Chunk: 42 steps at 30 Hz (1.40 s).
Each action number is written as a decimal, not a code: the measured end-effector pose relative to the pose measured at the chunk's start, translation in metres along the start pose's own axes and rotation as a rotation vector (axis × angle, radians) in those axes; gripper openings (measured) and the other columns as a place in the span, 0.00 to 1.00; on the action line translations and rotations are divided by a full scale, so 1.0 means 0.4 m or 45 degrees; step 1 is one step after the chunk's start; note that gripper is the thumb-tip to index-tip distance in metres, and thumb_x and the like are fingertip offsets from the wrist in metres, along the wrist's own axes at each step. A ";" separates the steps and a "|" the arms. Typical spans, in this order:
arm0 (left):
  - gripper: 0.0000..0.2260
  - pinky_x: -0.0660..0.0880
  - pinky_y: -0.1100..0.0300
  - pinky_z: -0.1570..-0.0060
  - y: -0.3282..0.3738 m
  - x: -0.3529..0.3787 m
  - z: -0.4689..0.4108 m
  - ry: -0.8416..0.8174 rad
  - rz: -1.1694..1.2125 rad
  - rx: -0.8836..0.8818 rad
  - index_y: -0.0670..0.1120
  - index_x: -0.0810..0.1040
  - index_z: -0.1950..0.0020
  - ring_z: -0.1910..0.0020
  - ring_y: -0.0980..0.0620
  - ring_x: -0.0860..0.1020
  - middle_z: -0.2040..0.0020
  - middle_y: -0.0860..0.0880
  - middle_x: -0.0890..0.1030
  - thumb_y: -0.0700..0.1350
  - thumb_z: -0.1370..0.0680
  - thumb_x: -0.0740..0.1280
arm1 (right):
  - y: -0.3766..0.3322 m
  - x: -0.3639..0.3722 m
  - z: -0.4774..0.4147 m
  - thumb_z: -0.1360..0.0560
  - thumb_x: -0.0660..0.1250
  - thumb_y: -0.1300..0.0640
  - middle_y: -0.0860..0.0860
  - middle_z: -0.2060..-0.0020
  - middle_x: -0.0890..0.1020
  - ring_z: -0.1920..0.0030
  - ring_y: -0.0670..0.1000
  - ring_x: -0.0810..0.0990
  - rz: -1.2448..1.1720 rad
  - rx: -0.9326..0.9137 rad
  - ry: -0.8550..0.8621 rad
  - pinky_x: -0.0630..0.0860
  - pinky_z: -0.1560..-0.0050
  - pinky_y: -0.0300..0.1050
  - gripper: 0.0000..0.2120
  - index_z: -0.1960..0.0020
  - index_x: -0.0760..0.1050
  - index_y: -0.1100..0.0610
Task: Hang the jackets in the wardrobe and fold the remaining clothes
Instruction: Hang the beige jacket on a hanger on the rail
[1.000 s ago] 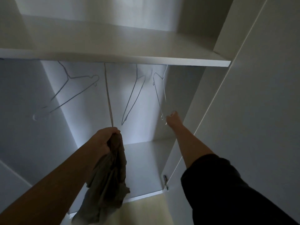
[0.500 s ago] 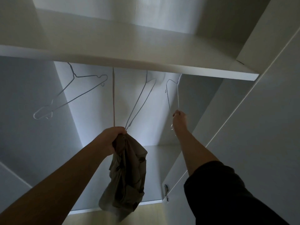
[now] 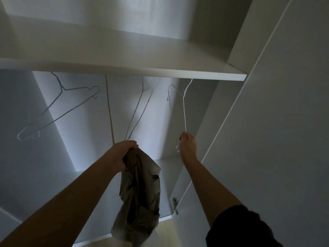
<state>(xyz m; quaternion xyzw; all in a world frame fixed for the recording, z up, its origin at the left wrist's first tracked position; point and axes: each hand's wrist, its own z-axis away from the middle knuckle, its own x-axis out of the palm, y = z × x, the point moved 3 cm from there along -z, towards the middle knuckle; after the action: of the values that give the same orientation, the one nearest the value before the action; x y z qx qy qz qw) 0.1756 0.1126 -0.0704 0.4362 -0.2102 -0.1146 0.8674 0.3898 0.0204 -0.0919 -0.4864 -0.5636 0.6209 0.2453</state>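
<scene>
left hand [image 3: 124, 154]: we see it raised in front of the wardrobe opening, fingers curled tight around the bunched top of the jacket.
jacket [image 3: 140, 189]: khaki cloth, crumpled, hanging straight down from the left fist. it is off any hanger, in front of the lower part of the opening. we cannot tell collar from sleeve in the bunch.
right hand [image 3: 188, 145]: reached up and to the right of the left hand, well apart from it. fingertips pinch the lower end of the white wire hanger.
white wire hanger [image 3: 184, 111]: rightmost of three, near the right inner wall. it runs up from the right hand to just under the shelf edge. the rail is hidden, so we cannot tell whether its hook sits on it.
middle wire hanger [image 3: 138, 114]: bare, seen nearly edge-on, its lower end just above the left hand.
left wire hanger [image 3: 58, 111]: bare, turned broadside and tilted, well apart from both hands.
shelf [image 3: 178, 75]: white board across the top of the hanging space. all three hangers come down from under it.
wardrobe [image 3: 23, 104]: white inside, dimly lit, with a brighter band on the back wall.
door [image 3: 284, 122]: open, at the right, with a metal hinge [image 3: 175, 205] at its inner edge.
sleeve [image 3: 240, 229]: black, on the right upper arm.
</scene>
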 end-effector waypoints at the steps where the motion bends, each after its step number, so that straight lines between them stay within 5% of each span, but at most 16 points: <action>1: 0.05 0.73 0.57 0.63 -0.006 -0.002 0.008 -0.010 -0.011 -0.007 0.40 0.77 0.59 0.62 0.47 0.75 0.61 0.42 0.78 0.34 0.24 0.65 | 0.016 -0.013 0.049 0.20 0.55 0.59 0.53 0.71 0.69 0.68 0.51 0.69 -0.026 0.010 0.004 0.65 0.65 0.45 0.14 0.65 0.68 0.57; 8: 0.04 0.73 0.55 0.61 -0.052 -0.034 0.082 -0.073 -0.161 -0.066 0.42 0.78 0.59 0.61 0.47 0.74 0.60 0.43 0.77 0.35 0.25 0.67 | 0.098 -0.073 0.263 0.23 0.64 0.58 0.50 0.71 0.72 0.71 0.48 0.69 0.008 0.215 -0.174 0.67 0.70 0.41 0.09 0.62 0.72 0.56; 12: 0.05 0.73 0.57 0.63 -0.081 -0.073 0.128 -0.106 -0.191 -0.092 0.42 0.78 0.60 0.62 0.48 0.74 0.61 0.44 0.78 0.34 0.25 0.67 | 0.088 -0.111 0.347 0.23 0.64 0.54 0.47 0.76 0.64 0.72 0.47 0.63 0.108 0.270 0.074 0.61 0.68 0.42 0.20 0.71 0.62 0.52; 17: 0.06 0.73 0.56 0.60 -0.100 -0.133 0.169 -0.126 -0.225 -0.075 0.42 0.79 0.60 0.62 0.48 0.75 0.61 0.44 0.78 0.33 0.25 0.67 | 0.110 -0.117 0.515 0.23 0.64 0.59 0.51 0.75 0.68 0.73 0.50 0.67 -0.310 0.277 0.062 0.67 0.71 0.43 0.10 0.63 0.70 0.57; 22: 0.06 0.73 0.52 0.48 -0.110 -0.165 0.206 -0.170 -0.273 -0.060 0.41 0.79 0.60 0.61 0.48 0.75 0.61 0.43 0.78 0.34 0.24 0.66 | 0.015 -0.130 0.569 0.20 0.61 0.59 0.48 0.79 0.63 0.78 0.46 0.59 -0.672 0.146 -0.030 0.56 0.76 0.38 0.14 0.64 0.73 0.59; 27: 0.07 0.75 0.56 0.61 -0.092 -0.183 0.233 -0.165 -0.321 -0.014 0.41 0.79 0.61 0.64 0.47 0.76 0.64 0.43 0.78 0.33 0.25 0.66 | -0.033 -0.138 0.627 0.21 0.60 0.62 0.49 0.75 0.57 0.76 0.45 0.56 -0.953 0.107 -0.288 0.51 0.73 0.41 0.09 0.58 0.74 0.61; 29: 0.06 0.75 0.56 0.61 -0.077 -0.183 0.241 -0.179 -0.320 0.005 0.41 0.79 0.60 0.63 0.47 0.76 0.63 0.43 0.79 0.34 0.25 0.66 | -0.053 -0.144 0.642 0.22 0.58 0.55 0.50 0.73 0.55 0.76 0.45 0.54 -1.072 0.119 -0.366 0.50 0.74 0.40 0.11 0.57 0.73 0.61; 32: 0.05 0.75 0.56 0.61 -0.050 -0.171 0.251 -0.226 -0.295 0.032 0.42 0.79 0.59 0.63 0.47 0.76 0.62 0.43 0.78 0.34 0.25 0.67 | -0.069 -0.156 0.649 0.22 0.54 0.46 0.48 0.76 0.56 0.77 0.45 0.54 -1.108 0.147 -0.277 0.49 0.75 0.39 0.20 0.63 0.68 0.60; 37: 0.06 0.74 0.57 0.60 -0.013 -0.116 0.277 -0.292 -0.189 0.065 0.42 0.78 0.59 0.62 0.48 0.75 0.62 0.43 0.77 0.33 0.25 0.66 | -0.097 -0.183 0.644 0.18 0.52 0.53 0.48 0.76 0.52 0.75 0.48 0.49 -1.442 0.137 0.022 0.50 0.76 0.39 0.23 0.70 0.66 0.58; 42: 0.06 0.75 0.57 0.59 0.008 -0.053 0.321 -0.332 -0.163 0.083 0.43 0.79 0.59 0.60 0.48 0.75 0.60 0.44 0.77 0.34 0.24 0.66 | -0.096 -0.179 0.643 0.18 0.52 0.58 0.47 0.78 0.55 0.75 0.47 0.50 -1.388 0.090 0.112 0.49 0.74 0.41 0.20 0.69 0.65 0.60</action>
<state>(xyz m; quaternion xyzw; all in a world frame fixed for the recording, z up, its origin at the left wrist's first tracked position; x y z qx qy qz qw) 0.0972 0.0316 -0.0050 0.4581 -0.2965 -0.2185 0.8090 0.1831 -0.1498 -0.0603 -0.1407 -0.7020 0.4016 0.5711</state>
